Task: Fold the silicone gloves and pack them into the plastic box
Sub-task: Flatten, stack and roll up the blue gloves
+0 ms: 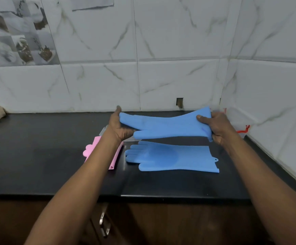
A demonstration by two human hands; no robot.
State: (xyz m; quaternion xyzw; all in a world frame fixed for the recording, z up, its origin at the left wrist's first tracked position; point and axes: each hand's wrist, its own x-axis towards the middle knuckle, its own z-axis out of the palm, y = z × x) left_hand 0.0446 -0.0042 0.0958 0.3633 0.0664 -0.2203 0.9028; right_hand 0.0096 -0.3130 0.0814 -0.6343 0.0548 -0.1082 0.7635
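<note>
Nearest us, a metal handle (103, 225) hangs on the brown cabinet under the glossy black table (37, 170). On the table lies a flat blue glove (177, 160), fingers pointing left. If the glove above drops onto it, we expect the tacky silicone faces to cling and drag each other askew. Its palm is covered in fine bristles and a small tab sticks out at the cuff.

Just left, a pink glove (90, 152) peeks from under the forearm; we cannot tell how far it is folded.

Beyond these, a second blue glove (164, 127) is stretched taut in the air. The left hand (119, 127) grips its finger end and the right hand (217, 129) pinches the cuff, thumb on top. Pulled this hard, the smooth, rubbery sheet could slip from the pinch and snap back, and any fold may spring open once released.

Behind it we make out only a clear corner of the plastic box (103, 130) and a red clip (243, 129), so we cannot tell what it holds. Marble-veined tiles (179, 50) close the view.
</note>
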